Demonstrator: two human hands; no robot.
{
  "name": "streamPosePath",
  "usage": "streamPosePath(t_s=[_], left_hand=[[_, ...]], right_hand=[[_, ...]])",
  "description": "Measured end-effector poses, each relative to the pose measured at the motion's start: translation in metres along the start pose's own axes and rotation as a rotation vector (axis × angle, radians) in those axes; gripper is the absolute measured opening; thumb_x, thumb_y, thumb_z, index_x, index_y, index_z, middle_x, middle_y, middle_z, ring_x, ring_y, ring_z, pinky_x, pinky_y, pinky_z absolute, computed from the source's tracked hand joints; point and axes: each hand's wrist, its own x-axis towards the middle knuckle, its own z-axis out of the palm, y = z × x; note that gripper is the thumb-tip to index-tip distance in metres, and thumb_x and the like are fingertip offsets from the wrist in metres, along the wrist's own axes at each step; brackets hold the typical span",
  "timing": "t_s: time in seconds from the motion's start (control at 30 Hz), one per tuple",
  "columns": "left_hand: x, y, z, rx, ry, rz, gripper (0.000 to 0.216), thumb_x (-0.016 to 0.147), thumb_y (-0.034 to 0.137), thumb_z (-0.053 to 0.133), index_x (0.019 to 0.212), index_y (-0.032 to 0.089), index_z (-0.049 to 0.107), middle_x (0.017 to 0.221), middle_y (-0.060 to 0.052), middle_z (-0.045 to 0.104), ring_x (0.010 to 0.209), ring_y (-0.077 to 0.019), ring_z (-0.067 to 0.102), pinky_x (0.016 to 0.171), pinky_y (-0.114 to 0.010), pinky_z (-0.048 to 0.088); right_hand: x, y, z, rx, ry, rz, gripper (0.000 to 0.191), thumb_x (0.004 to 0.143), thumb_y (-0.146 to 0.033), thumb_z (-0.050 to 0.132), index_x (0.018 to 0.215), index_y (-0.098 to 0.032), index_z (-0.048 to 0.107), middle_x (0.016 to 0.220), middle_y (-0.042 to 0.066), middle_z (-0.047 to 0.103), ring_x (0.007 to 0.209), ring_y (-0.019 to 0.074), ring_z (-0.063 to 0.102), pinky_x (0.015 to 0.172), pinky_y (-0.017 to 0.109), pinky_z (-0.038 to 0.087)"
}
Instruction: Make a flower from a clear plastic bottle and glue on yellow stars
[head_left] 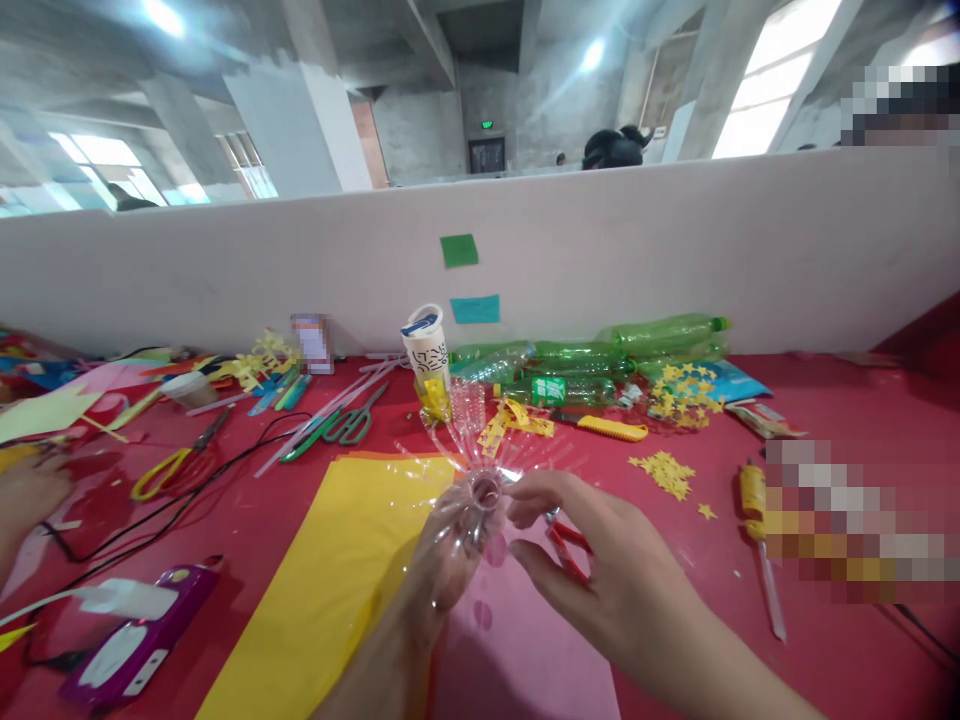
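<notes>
Through the head camera, I watch my left hand (450, 550) grasp a clear plastic piece (484, 478), its round neck facing me and its thin strips fanning out on the far side. The piece sits above the middle of the red table (697, 620), over the place where a yellow sheet (315, 570) on the left meets a pink sheet (532, 650) on the right.

My right hand (551, 515) is just right of the piece, grasping nothing that I can make out, thumb and forefinger parted; I cannot tell whether its fingertips touch the plastic. Red handles (571, 548) show beyond that gap.

Farther off stand a white cup (424, 345) and, to its right, a row of green bottles (555, 358). Nearer on the right lie loose yellow stars (664, 474). On the left I see yellow-handled scissors (163, 473), with a purple power strip (142, 640) nearer. Another person's hand (31, 492) rests at the left edge, its grip unclear to me.
</notes>
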Motion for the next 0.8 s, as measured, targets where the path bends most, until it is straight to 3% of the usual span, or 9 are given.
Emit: streamPosePath(t_s=[0.17,0.37,0.6,0.8], left_hand=[[0.001,0.001,-0.003,-0.012,0.032,-0.005,0.022,0.069,0.022,0.070,0.091,0.017,0.067,0.088,-0.003,0.068,0.083,-0.0148,0.062,0.076,-0.024,0.048],[0.002,0.003,-0.001,-0.069,-0.003,-0.046,0.022,0.069,0.018,0.070,0.090,0.015,0.068,0.088,-0.004,0.068,0.075,-0.0115,0.063,0.067,-0.019,0.050],[0.000,0.003,0.003,-0.061,-0.002,-0.057,0.015,0.071,0.015,0.067,0.087,0.016,0.069,0.086,-0.005,0.069,0.076,-0.0143,0.064,0.071,-0.022,0.053],[0.001,0.000,0.000,-0.050,0.034,-0.027,0.012,0.076,0.020,0.066,0.087,0.020,0.069,0.089,-0.004,0.071,0.080,-0.0164,0.065,0.071,-0.024,0.053]], right_hand=[[-0.003,-0.007,-0.011,-0.069,0.025,-0.060,0.027,0.081,-0.018,0.059,0.105,-0.028,0.052,0.095,-0.003,0.067,0.086,0.0129,0.063,0.075,0.023,0.049],[-0.004,-0.008,-0.024,-0.175,0.018,-0.070,0.023,0.082,-0.018,0.059,0.101,-0.028,0.053,0.091,-0.003,0.065,0.082,0.0122,0.061,0.072,0.023,0.047],[-0.002,-0.008,-0.030,-0.169,0.065,-0.110,0.012,0.083,-0.012,0.054,0.086,-0.024,0.055,0.081,-0.002,0.061,0.074,0.0126,0.057,0.064,0.023,0.044],[0.000,-0.004,-0.027,-0.175,0.057,-0.151,0.015,0.086,-0.012,0.053,0.095,-0.023,0.058,0.092,0.001,0.063,0.084,0.0138,0.057,0.072,0.024,0.045]])
